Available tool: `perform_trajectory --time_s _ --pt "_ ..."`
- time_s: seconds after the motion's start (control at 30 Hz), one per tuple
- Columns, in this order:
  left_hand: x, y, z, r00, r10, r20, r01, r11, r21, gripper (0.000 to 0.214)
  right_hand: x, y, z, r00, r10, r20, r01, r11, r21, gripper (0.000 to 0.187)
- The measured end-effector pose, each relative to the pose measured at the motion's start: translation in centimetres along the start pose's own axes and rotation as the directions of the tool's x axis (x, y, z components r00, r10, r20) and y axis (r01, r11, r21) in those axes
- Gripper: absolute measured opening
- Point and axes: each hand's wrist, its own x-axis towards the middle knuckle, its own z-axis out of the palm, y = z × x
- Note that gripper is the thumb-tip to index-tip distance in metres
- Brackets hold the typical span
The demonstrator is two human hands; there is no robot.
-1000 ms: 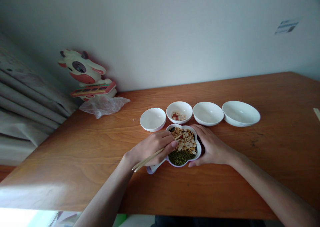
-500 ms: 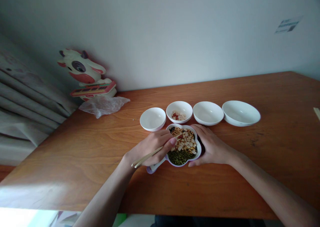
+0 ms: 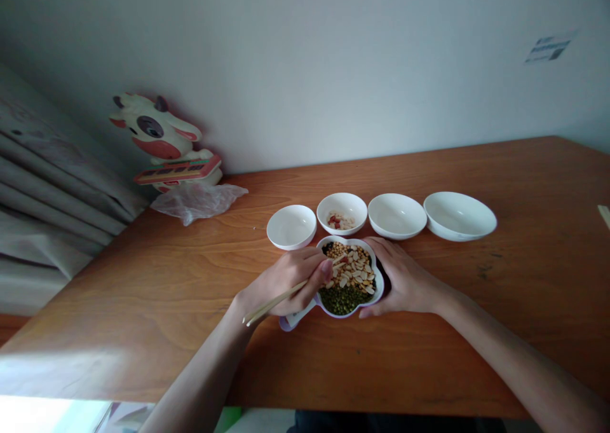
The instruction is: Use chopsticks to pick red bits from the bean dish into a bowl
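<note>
My left hand (image 3: 296, 281) is closed on a pair of wooden chopsticks (image 3: 274, 302). Their tips reach among the peanuts (image 3: 356, 269) in a white and lilac scalloped dish (image 3: 381, 287), beside a reddish piece. The dish also holds green mung beans (image 3: 344, 299), yellow soybeans (image 3: 335, 250) and some dark grains at the edge. Its handle (image 3: 295, 317) sticks out below my left hand. My right hand (image 3: 398, 277) curves around the dish's right side and grips it. Just behind stands a white bowl (image 3: 342, 198) with peanut pieces and reddish bits in it.
A white bowl (image 3: 291, 226) stands left of the filled one; another round bowl (image 3: 397, 215) and an oval bowl (image 3: 460, 215) stand to its right. A cow toy with keyboard (image 3: 164, 140) and a crumpled plastic bag (image 3: 197, 203) sit by the wall on the wooden table (image 3: 157, 293).
The chopsticks have shifted slightly in my left hand, their rear ends moving left and down. My right hand and the dish stay in place.
</note>
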Motion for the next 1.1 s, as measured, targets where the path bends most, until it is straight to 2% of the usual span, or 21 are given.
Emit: perform_trajectory --time_s 0.13,0.23,0.33,0.43,0.5,0.57,0.67,0.77,0.97,1.1 --pt "0.3 0.4 -0.3 0.997 0.031 -0.072 -0.028 0.999 0.040 0.045 0.2 -0.3 -0.2 1.000 0.003 0.005 -0.003 1.000 0.006 0.139" --pt "0.1 0.2 -0.2 0.985 0.037 -0.171 -0.025 0.997 0.074 0.045 0.4 -0.6 -0.5 1.000 0.008 0.020 -0.008 1.000 0.014 0.136" --pt "0.1 -0.5 0.4 0.946 0.032 -0.324 -0.007 0.997 0.079 0.045 0.5 -0.7 -0.7 1.000 0.012 0.024 -0.013 0.999 0.031 0.136" --pt "0.7 -1.0 0.9 0.884 -0.075 -0.461 0.091 0.996 0.012 0.051 0.4 -0.5 -0.6 1.000 0.010 0.022 -0.011 0.999 0.040 0.136" --pt "1.4 -1.0 1.0 0.875 -0.191 -0.444 0.199 0.980 -0.030 0.053 0.3 -0.3 -0.4 1.000 0.006 0.017 -0.007 0.999 0.037 0.137" --pt "1.9 -0.9 0.9 0.889 -0.268 -0.370 0.277 0.960 -0.029 0.054 0.1 0.0 -0.1 1.000 0.009 -0.001 -0.009 1.000 0.024 0.140" --pt "2.0 -0.8 0.7 0.902 -0.310 -0.300 0.323 0.946 -0.007 0.056 -0.1 0.1 0.1 1.000 0.024 -0.012 -0.024 1.000 0.011 0.142" --pt "1.4 -1.0 0.7 0.891 -0.335 -0.307 0.342 0.939 -0.033 0.057 0.0 -0.1 -0.1 1.000 0.018 0.008 -0.019 1.000 0.022 0.140" --pt "-0.3 -1.6 0.9 0.873 -0.301 -0.384 0.278 0.953 -0.116 0.054 0.3 -0.5 -0.4 0.998 0.053 0.034 -0.055 0.997 0.050 0.140" --pt "-1.0 -1.6 1.2 0.893 -0.168 -0.418 0.141 0.985 -0.094 0.050 0.3 -0.6 -0.5 0.997 0.055 0.052 -0.058 0.996 0.069 0.140"
